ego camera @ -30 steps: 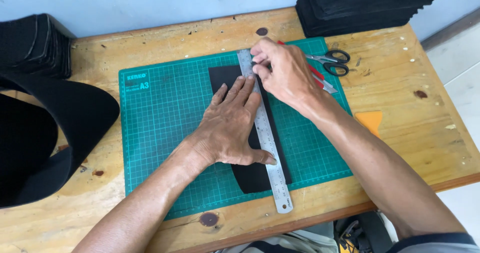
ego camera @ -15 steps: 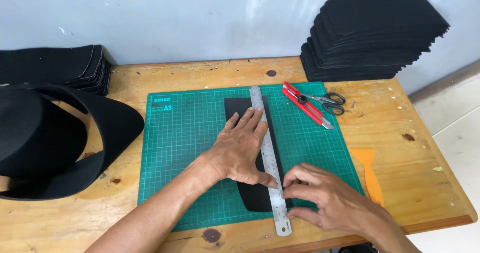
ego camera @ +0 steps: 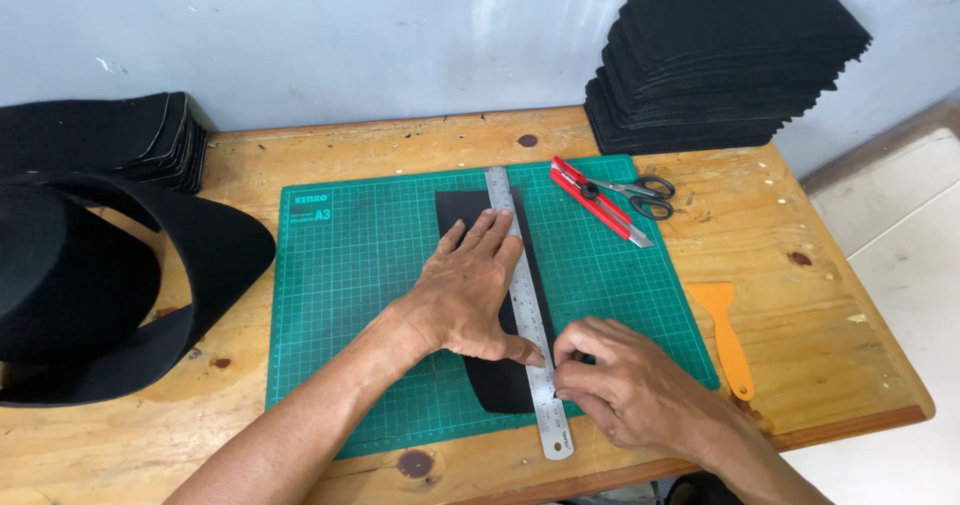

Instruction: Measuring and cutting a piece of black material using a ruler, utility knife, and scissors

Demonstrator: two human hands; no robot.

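Left hand (ego camera: 468,293) flat, fingers spread, pressing a black strip (ego camera: 500,385) and steel ruler (ego camera: 527,310) onto the green mat (ego camera: 350,265) in the middle of the table (ego camera: 780,215). Right hand (ego camera: 625,385) at the ruler's near end, fingers pinched together against its right edge; whether anything sits in the pinch, cannot tell. Red knife (ego camera: 598,202) and scissors (ego camera: 640,193) at the mat's far right corner, orange scraper (ego camera: 725,337) just off its right edge, black stacks (ego camera: 725,60) at the back.

One head-worn camera looks steeply down, from close above the near edge, across the wooden table (ego camera: 420,140) toward the wall.
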